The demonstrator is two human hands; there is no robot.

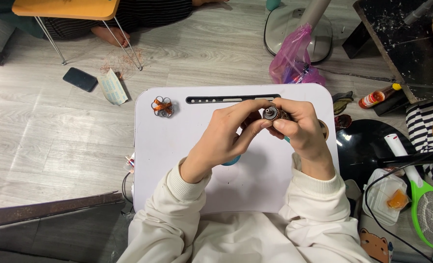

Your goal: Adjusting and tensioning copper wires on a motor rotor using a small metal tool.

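Two hands meet over the white rounded-corner lap tabletop (177, 160), sharing one small round brown motor rotor with a grey metal hub (273, 114). It is held above the tabletop's far middle, hub facing up, dark copper windings showing around it. The left hand (223, 139) pinches it in a clenched grip from the left; the right hand (299, 126) grasps it from the right. One loose copper-wound coil cluster with silver loops (162, 106) lies at the tabletop's far left corner.
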